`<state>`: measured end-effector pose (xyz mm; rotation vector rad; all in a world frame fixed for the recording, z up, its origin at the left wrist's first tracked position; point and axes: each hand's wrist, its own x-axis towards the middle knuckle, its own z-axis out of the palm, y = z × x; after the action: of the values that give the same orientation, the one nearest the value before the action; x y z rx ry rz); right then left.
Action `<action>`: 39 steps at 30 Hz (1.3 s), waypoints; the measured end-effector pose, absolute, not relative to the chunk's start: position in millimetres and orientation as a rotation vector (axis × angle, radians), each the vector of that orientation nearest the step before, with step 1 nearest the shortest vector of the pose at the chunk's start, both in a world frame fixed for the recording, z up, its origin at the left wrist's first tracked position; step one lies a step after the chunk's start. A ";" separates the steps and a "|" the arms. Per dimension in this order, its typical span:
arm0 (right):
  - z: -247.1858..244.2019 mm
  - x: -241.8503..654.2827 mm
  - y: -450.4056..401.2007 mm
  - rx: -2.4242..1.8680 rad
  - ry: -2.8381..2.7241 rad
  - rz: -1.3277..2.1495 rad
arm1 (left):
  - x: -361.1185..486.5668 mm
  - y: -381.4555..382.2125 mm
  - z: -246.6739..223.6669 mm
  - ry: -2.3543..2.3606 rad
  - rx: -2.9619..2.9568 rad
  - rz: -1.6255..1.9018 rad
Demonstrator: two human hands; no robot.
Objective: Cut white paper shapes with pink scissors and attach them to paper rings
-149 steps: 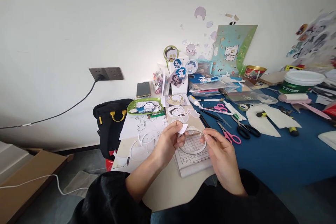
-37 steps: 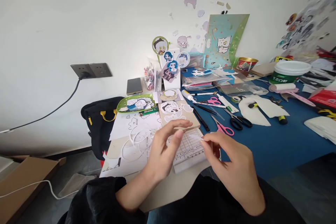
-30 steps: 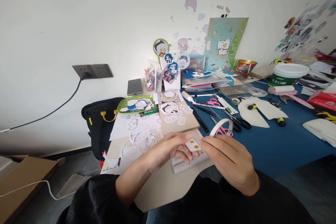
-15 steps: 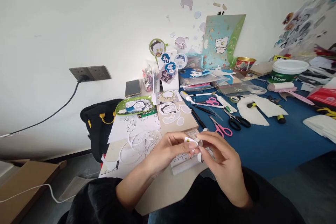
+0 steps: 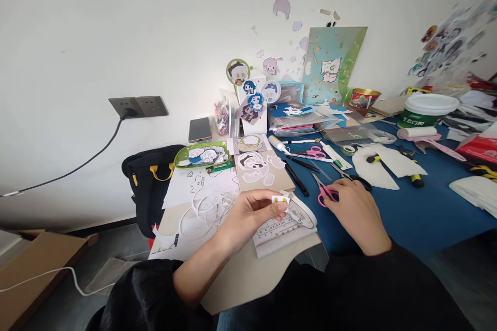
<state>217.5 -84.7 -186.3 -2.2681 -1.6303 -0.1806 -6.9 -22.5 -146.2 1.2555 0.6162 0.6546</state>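
Between thumb and fingers, my left hand [image 5: 254,213] pinches a small white paper piece [image 5: 280,200] with yellow marks, above a printed booklet [image 5: 272,235]. My right hand [image 5: 355,209] reaches over the blue table, its fingers at the handles of the pink scissors [image 5: 326,194]. Part of the handles is hidden under the fingers, and the blades point up and left. Black-handled scissors lie just behind this hand, partly covered by it. Curled white paper strips [image 5: 205,212] lie left of my left hand.
A green tray [image 5: 180,158] of cutouts and a phone [image 5: 200,129] are at the back left. Behind the hands lie a black pen-like tool [image 5: 295,178] and a glue bottle [image 5: 278,144]. White paper [image 5: 375,170] and a white-lidded tub [image 5: 429,108] are at the right.
My right hand has left the paper piece and moved right to the pink scissors. A strip no longer shows at its fingers. The paper in my left hand now shows two yellow marks.
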 end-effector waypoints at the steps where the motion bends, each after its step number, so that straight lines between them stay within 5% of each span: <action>1: -184.9 217.0 -82.7 -2.279 -1.620 -0.158 | -6.8 -22.3 -146.9 0.620 1.252 0.659; 7: -163.7 216.8 -93.7 -2.218 -1.430 0.085 | -7.1 -22.5 -145.9 0.647 1.258 0.680; 15: -142.4 204.8 -135.8 -1.290 -1.401 1.470 | -6.9 -24.8 -141.4 0.634 1.298 0.714; 39: -146.3 190.6 -121.3 -1.332 -1.420 1.586 | -7.6 -29.8 -140.0 0.491 1.349 0.709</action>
<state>190.6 -121.3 -146.3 -1.3322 -1.4202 1.5862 -7.6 -29.8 -140.0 1.3490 0.4915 0.7086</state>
